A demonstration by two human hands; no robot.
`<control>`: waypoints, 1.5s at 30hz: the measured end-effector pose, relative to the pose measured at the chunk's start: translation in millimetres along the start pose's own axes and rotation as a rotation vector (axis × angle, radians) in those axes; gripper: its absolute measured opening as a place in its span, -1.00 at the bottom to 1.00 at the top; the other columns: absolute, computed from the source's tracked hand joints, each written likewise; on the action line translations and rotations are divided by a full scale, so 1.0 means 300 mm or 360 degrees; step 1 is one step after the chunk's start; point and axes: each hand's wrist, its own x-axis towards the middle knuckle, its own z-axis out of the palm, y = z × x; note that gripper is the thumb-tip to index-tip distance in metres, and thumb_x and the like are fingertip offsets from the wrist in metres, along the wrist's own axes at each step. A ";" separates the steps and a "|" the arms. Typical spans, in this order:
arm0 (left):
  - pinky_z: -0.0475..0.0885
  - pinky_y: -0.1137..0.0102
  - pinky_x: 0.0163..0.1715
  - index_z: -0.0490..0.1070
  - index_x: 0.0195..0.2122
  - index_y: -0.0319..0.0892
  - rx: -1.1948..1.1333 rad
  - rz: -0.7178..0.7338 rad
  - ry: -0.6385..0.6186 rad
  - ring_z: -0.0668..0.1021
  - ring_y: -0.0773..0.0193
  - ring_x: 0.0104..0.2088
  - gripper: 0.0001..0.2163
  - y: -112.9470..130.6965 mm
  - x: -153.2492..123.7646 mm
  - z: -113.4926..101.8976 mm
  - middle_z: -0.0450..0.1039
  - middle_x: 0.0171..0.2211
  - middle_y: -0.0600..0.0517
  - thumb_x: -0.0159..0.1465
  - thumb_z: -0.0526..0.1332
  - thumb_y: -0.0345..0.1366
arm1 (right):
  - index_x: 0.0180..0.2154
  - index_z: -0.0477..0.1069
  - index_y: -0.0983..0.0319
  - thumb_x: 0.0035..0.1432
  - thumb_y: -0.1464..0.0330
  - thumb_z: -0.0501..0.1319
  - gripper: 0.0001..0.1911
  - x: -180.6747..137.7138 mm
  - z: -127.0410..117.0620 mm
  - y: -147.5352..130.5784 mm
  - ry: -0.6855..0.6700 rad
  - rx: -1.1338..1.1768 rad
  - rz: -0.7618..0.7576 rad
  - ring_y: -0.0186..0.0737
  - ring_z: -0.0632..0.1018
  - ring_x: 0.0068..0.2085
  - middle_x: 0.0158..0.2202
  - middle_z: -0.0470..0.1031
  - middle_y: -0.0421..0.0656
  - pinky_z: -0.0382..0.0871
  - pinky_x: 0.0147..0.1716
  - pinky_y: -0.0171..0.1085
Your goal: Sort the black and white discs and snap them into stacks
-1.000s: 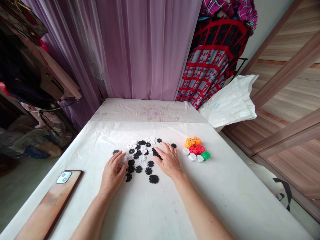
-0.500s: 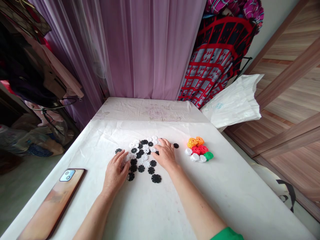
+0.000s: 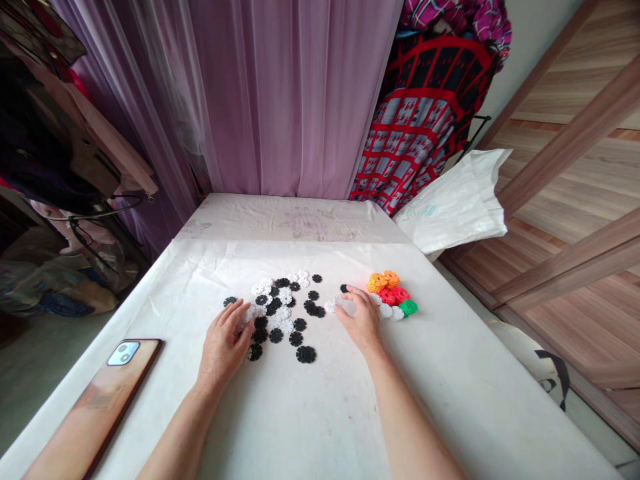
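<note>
A loose spread of black snowflake discs [image 3: 275, 335] and white snowflake discs [image 3: 285, 295], flat plastic pieces with notched edges, lies mid-table. My left hand [image 3: 225, 343] rests at the left side of this spread, its fingers apart over several white discs. Farther right, my right hand [image 3: 361, 319] has its thumb and fingers curved round a few white discs [image 3: 331, 305], low on the tabletop. One black disc [image 3: 344, 288] lies by its fingertips. Just beyond that hand sit sorted groups: orange discs [image 3: 383, 280], red discs [image 3: 393, 295], green discs [image 3: 409, 307] and white ones partly hidden.
A phone [image 3: 95, 407] lies face down at the table's left edge. The table [image 3: 310, 413] has a white cover. A white bag [image 3: 453, 203] hangs by the right edge, a purple curtain [image 3: 285, 100] is behind, and clothes [image 3: 50, 133] hang at left.
My right hand has moved right, out of the spread towards the coloured groups, bringing white discs along. Black discs now show where it was. My left hand stays by the spread; the view has shifted slightly.
</note>
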 end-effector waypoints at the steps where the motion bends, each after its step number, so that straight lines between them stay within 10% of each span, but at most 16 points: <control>1: 0.46 0.00 0.19 0.53 0.08 -0.10 0.0000 -0.0010 -0.0011 0.51 -0.06 0.21 -0.58 0.002 0.001 -0.003 0.52 0.18 -0.12 0.34 0.09 -0.03 | -0.25 0.52 0.16 0.08 0.30 0.31 -0.85 -0.004 0.004 -0.004 -0.0027 -0.0012 -0.0035 0.02 0.54 0.06 0.04 0.59 0.01 0.34 0.14 0.02; 19: 0.53 0.06 0.11 0.54 0.07 -0.07 0.0002 0.0005 -0.0008 0.53 -0.05 0.19 -0.59 -0.006 0.001 -0.008 0.53 0.17 -0.10 0.33 0.10 -0.02 | -0.17 0.49 0.18 0.11 0.36 0.27 -0.80 -0.017 0.018 -0.037 -0.0170 -0.0121 -0.0146 -0.01 0.55 0.01 -0.04 0.60 -0.01 0.37 0.11 -0.04; 30: 0.48 0.03 0.17 0.53 0.06 -0.08 0.0012 0.0028 -0.0016 0.53 -0.05 0.19 -0.57 -0.014 0.005 -0.006 0.53 0.17 -0.10 0.34 0.08 0.02 | -0.08 0.55 0.16 0.25 0.39 0.13 -0.73 0.045 -0.241 0.020 0.0007 -0.0479 -0.0226 0.03 0.50 0.08 0.02 0.60 -0.03 0.28 0.12 -0.02; 38: 0.47 0.02 0.17 0.53 0.08 -0.14 0.0035 0.0016 -0.0045 0.52 -0.09 0.20 -0.53 -0.009 0.007 -0.008 0.51 0.18 -0.16 0.33 0.06 0.03 | -0.17 0.55 0.09 0.05 0.43 0.30 -0.73 0.208 -0.326 0.051 -0.0788 -0.0772 -0.0319 -0.01 0.50 -0.01 -0.17 0.65 -0.15 0.26 -0.06 -0.12; 45: 0.52 0.04 0.12 0.53 0.07 -0.15 0.0043 0.0032 -0.0058 0.53 -0.09 0.18 -0.53 -0.003 0.009 -0.016 0.51 0.18 -0.16 0.34 0.06 0.02 | -0.16 0.56 0.15 0.01 0.51 0.31 -0.70 0.246 -0.295 -0.006 -0.1074 -0.1026 -0.0413 0.04 0.49 0.01 -0.18 0.65 -0.06 0.21 -0.05 -0.10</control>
